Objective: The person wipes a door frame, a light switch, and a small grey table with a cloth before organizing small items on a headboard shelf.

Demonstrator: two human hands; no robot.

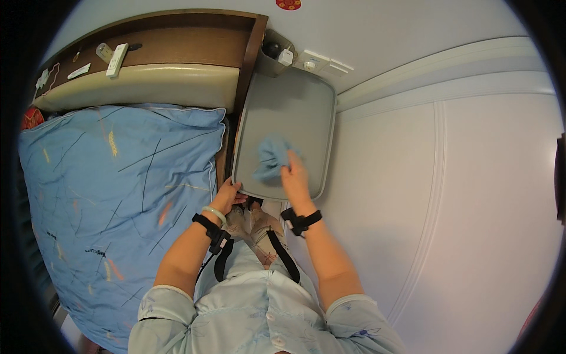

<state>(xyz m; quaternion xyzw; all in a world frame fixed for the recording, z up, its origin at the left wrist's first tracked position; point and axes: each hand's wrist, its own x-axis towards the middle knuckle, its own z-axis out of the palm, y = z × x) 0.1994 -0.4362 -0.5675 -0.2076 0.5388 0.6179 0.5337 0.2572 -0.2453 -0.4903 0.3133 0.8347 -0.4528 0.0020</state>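
Observation:
A crumpled light-blue cloth (272, 158) lies against the grey top of a bedside cabinet (289, 109), slightly blurred. My right hand (296, 180) grips its right side, fingers closed on the fabric. At the cabinet's near left corner, my left hand (228, 196) touches the raised rim; its fingers look bent around the edge, partly hidden, and whether they grip it I cannot tell. A pale bangle and a black strap circle my left wrist, and another black strap sits on the right one.
Left of the cabinet is a bed with a blue patterned pillow (130, 153) and a wooden headboard shelf (183, 38) holding a white remote (117, 60). A grey bin-like holder (274, 59) stands at the cabinet's back, beside wall sockets (312, 61). White panelling (389, 177) runs along the right.

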